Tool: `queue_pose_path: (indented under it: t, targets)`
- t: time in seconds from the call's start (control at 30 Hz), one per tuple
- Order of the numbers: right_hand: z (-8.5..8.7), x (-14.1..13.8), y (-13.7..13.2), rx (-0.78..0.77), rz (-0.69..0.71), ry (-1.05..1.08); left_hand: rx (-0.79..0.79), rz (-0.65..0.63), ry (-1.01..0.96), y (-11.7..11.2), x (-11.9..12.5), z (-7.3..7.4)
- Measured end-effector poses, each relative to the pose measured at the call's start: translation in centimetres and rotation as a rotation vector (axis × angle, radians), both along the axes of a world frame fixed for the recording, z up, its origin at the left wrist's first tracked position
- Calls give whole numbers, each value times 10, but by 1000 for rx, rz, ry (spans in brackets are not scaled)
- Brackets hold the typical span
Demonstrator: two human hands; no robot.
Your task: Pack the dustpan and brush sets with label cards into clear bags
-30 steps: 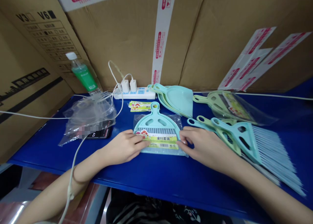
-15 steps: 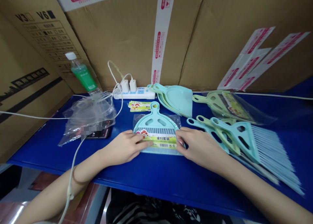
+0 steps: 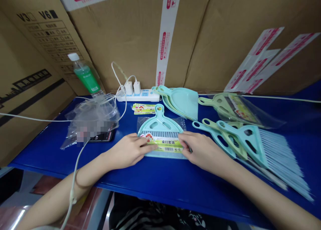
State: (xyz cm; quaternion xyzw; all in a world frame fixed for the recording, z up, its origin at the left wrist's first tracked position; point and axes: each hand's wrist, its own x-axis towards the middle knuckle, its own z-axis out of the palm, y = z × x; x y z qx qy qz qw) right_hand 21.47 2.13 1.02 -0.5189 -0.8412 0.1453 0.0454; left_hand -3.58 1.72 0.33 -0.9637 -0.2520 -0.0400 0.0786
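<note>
A green-blue dustpan (image 3: 160,124) sits in a clear bag (image 3: 141,124) on the blue counter (image 3: 150,180). The left hand (image 3: 127,151) lies open on the bag's label (image 3: 167,146). The right hand (image 3: 203,149) is bent at the other edge. I can't tell if it grips.

Both hands on the bagged teal dustpan set (image 3: 160,123) here: L hand (image 3: 127,151) flat across the yellow-green label (image 3: 167,145), R hand (image 3: 203,149) at the pkg's R edge. Loose brooms (image 3: 240,139) just beside R hand, stacked dustpans (image 3: 182,103) behind, power strip (image 3: 142,96) further back, all on blue table (image 3: 160,176).
</note>
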Motion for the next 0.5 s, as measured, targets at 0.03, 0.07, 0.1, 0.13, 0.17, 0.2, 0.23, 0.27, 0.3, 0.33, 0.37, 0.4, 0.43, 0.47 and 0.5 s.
queue_pose_path:
  t: [0.03,0.07,0.1,0.13,0.17,0.2,0.23,0.27,0.3,0.33,0.37,0.4,0.43,0.47,0.5]
  targets:
    - [0,0,1,-8,12,10,-3,0,3,0,0,0]
    - [0,0,1,-13,27,20,-7,0,6,0,0,0]
    - [-1,1,2,-15,40,30,-9,-2,7,0,0,0]
    - [-1,1,2,-15,53,39,-12,-2,9,0,0,1]
    - [-1,1,2,-13,64,48,-15,-2,10,0,0,1]
    - [-1,1,2,-8,72,56,-16,-1,8,0,0,1]
    - [-1,2,2,-3,77,64,-15,-1,5,-1,0,1]
    - [-1,2,1,3,80,69,-12,-1,-1,-1,0,1]
    - [-1,2,1,9,84,73,-9,-4,-6,-1,0,2]
    - [-1,2,0,15,85,74,-7,-7,-10,-1,0,2]
    - [-1,2,0,21,84,71,-6,-10,-12,-1,0,2]
    - [0,3,0,26,82,64,-6,-12,-13,-1,1,2]
    - [1,3,0,31,81,54,-7,-12,-12,-1,1,2]
    - [1,4,0,40,81,38,-8,-10,-9,-1,1,2]
    - [2,4,0,55,82,18,-9,-6,-6,-1,1,3]
